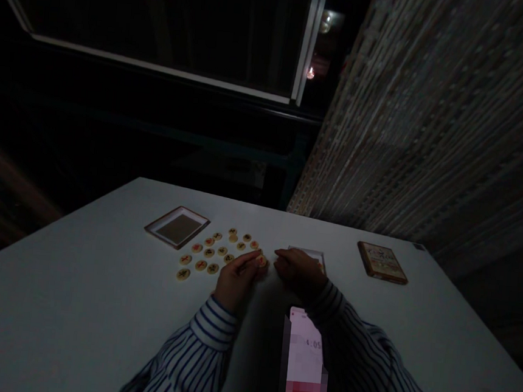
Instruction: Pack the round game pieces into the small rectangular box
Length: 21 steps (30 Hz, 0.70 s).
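My left hand (pixel 238 279) pinches a round Chinese chess piece (pixel 261 260) with a red character, held above the white table (pixel 95 316). Just to its right is my right hand (pixel 300 272), its index finger stretched toward that piece. A small gap shows between its fingertips, and no piece is visible there. Several loose chess pieces (pixel 209 253) with red or dark characters lie spread left of and beyond my left hand. Partly hidden behind my right hand is a shallow box (pixel 306 250) with something reddish inside.
A shallow brown-rimmed tray (pixel 155 230) lies at the back left. At the right is a flat box with a printed top (pixel 382 263). Below my right wrist, a lit phone (pixel 304 358) lies near the front. A string curtain (pixel 409 123) hangs beyond the table's far right edge.
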Motion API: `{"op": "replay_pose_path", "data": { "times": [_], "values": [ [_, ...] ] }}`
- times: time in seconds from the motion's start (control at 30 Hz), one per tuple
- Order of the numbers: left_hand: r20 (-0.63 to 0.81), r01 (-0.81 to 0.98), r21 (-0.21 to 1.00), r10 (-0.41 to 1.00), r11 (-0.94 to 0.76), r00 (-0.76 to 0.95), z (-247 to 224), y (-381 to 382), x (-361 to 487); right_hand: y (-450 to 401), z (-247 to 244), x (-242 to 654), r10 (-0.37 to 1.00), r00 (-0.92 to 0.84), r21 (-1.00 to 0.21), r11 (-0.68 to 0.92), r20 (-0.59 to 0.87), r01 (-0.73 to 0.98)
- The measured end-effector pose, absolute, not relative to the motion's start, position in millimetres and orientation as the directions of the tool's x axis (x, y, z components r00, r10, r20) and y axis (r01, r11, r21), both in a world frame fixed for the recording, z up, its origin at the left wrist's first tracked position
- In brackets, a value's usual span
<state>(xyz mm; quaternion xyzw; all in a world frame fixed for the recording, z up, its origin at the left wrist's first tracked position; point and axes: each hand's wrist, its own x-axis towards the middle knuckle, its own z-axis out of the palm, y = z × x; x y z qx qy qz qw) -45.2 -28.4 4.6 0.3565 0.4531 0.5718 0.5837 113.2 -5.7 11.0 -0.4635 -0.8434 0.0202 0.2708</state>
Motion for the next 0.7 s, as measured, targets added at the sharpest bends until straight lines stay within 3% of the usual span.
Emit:
{"op": "replay_pose_path", "data": {
  "times": [0.33, 0.5, 0.7],
  "values": [
    [-0.065, -0.237, 0.971, 0.994, 0.043, -0.083, 9.6, -18.3, -17.5, -1.2, 35.6, 143.8, 0.819, -0.363, -0.366, 0.536, 0.444, 0.761],
    [-0.034, -0.270, 0.963, 0.996, 0.010, -0.088, 7.7, -7.8, -0.3, 1.9, 36.5, 163.0, 0.824, -0.360, -0.376, 0.531, 0.438, 0.759],
    [-0.018, -0.273, 0.962, 0.997, -0.002, -0.074, 10.4, 3.8, 14.3, 3.8, 33.7, 174.0, 0.887, -0.345, -0.350, 0.442, 0.306, 0.826]
  ]
}}
